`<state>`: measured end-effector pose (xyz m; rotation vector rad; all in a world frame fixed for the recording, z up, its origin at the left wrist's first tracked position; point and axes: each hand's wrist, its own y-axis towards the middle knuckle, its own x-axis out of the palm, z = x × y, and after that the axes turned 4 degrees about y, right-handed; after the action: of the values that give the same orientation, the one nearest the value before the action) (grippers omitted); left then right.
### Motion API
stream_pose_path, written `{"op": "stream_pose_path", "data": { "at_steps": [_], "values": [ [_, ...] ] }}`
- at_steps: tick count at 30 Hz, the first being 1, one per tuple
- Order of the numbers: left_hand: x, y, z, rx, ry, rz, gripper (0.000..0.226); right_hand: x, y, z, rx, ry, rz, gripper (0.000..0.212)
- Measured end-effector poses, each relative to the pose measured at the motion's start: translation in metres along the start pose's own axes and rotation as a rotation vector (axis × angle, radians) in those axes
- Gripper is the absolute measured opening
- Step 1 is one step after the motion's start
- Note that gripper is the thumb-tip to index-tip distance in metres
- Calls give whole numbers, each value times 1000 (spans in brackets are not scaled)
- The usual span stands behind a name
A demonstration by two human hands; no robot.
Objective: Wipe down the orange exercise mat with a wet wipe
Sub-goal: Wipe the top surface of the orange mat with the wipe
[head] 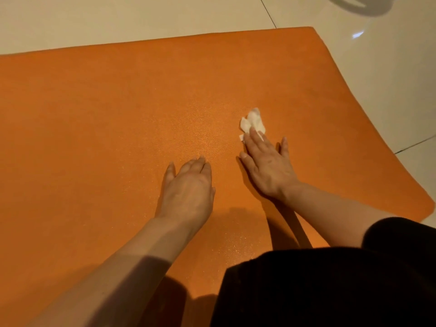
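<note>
Mat (99, 109) fills most of the view, orange, lying flat on pale glossy floor tiles (146, 17). Its far edge runs across the top, and its right edge curves down toward the lower right. Surface has a fine grain, with a faint sheen near the centre.

Left hand (188, 187): palm down on the mat, left of centre. Fingers straight and together, thumb set slightly apart on the left side. Holds nothing, just rests flat. The bare forearm runs back to the lower left, with a shadow across it.

Wipe (253, 122): white, crumpled, on the mat right of centre, just beyond the right hand's fingertips. Most of it sticks out past the fingers, and a small corner shows at the left side of the fingers.

Right hand (267, 164): palm down on the mat, angled up and to the left. Fingers extended and pressing on the near part of the wipe, not curled round it. Thumb splayed to the left, little finger spread out to the right and lying on the mat. Cannot tell how much of the wipe sits under the fingers. Forearm bare, black sleeve (401, 234) at the upper arm.

Hands are near each other, not touching, with bare mat between.

Black clothing (318, 291) covers the lower right, over the mat's near edge.

Top right: tile seams, a light reflection, and a blurred grey shape (363, 5) at the frame edge; cannot tell what it is.
</note>
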<state>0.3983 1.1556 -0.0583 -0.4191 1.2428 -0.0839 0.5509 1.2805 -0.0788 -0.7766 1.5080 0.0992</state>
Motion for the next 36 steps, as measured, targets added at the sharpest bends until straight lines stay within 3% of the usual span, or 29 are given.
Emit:
{"op": "stream_pose_path", "data": {
  "at_steps": [2,7,14,19,23,28,34,36],
  "values": [
    [0,-3,2,2,3,6,57,-1,-1,-9,42,29,0,60],
    [0,-11,11,-2,-24,14,53,15,-37,-42,-215,88,-69,72],
    [-5,-23,14,25,23,-12,50,3,-30,-11,117,74,-50,62],
    [-2,-32,19,22,10,-1,46,12,-69,-34,-94,139,-46,61],
    [1,-39,21,27,4,-10,46,11,-73,-20,2,197,-20,57],
    [0,-44,19,28,2,10,41,6,-60,-22,24,269,195,49],
    [3,-50,22,32,-7,14,35,9,-54,-27,22,252,18,56],
    [4,-53,23,38,-4,21,34,7,-67,-36,-65,271,-10,56]
  ]
}}
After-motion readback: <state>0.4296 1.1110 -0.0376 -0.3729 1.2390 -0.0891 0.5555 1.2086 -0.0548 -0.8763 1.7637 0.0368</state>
